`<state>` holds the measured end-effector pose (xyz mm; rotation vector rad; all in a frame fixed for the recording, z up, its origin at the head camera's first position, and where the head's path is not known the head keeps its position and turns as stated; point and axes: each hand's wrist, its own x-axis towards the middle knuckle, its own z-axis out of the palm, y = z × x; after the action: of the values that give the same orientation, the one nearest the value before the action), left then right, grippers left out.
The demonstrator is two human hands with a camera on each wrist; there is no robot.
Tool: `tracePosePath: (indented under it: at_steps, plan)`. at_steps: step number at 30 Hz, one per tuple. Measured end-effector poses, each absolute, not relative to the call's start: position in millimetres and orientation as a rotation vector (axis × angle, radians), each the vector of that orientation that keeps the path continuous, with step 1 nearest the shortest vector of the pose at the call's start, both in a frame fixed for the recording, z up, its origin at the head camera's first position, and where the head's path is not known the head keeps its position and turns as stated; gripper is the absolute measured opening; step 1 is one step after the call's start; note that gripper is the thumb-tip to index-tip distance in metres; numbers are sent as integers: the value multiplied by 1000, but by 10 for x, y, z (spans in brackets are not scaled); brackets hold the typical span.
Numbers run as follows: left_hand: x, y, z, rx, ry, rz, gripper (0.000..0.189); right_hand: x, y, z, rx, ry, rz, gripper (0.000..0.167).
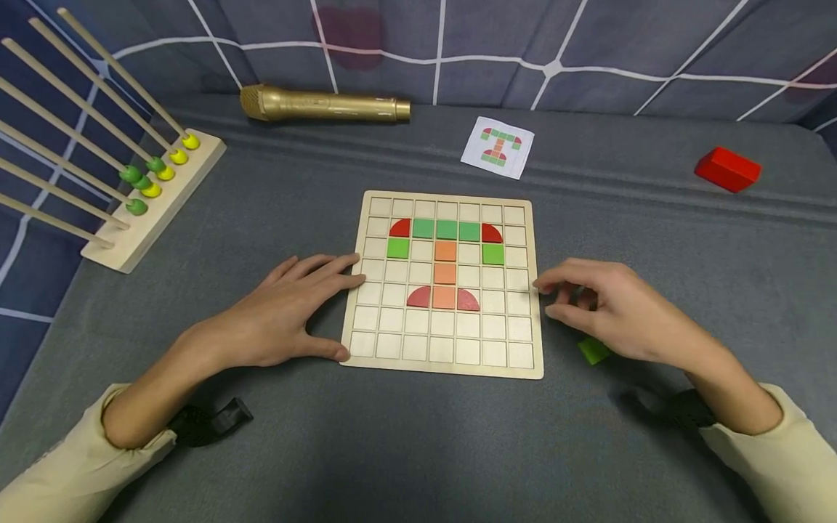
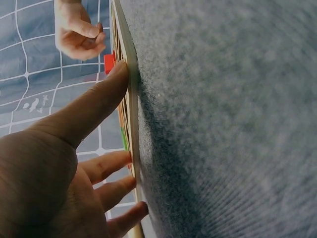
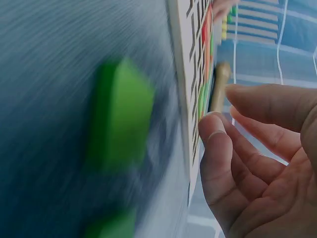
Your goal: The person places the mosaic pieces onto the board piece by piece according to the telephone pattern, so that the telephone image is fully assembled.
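A square wooden grid board lies in the middle of the table with red, green and orange pieces set in its cells. My left hand touches its left edge, fingers spread and thumb at the near corner. Beside the right edge hovers my right hand, index fingertip close to the rim. Its fingers are loosely bent, and a gap shows between thumb and index finger, with nothing held. Under that hand lies a bright green block; the right wrist view shows a second green block near it.
At the back lie a gold microphone and a small pattern card printed with a coloured shape. A red block is at the back right. On the left stands a wooden peg rack with green and yellow beads.
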<state>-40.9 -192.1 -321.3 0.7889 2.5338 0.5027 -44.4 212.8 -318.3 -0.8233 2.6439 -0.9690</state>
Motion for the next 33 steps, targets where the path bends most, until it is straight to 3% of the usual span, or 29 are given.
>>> tracePosePath:
  at_steps: [13, 33]
  plan:
    - [-410, -1921, -3206, 790, 2531, 507, 93, -130, 2954, -3352, -484, 2826, -901, 41]
    - [-419, -1907, -3196, 774, 2519, 498, 94, -34, 2992, -3452, -621, 2881, -776, 48]
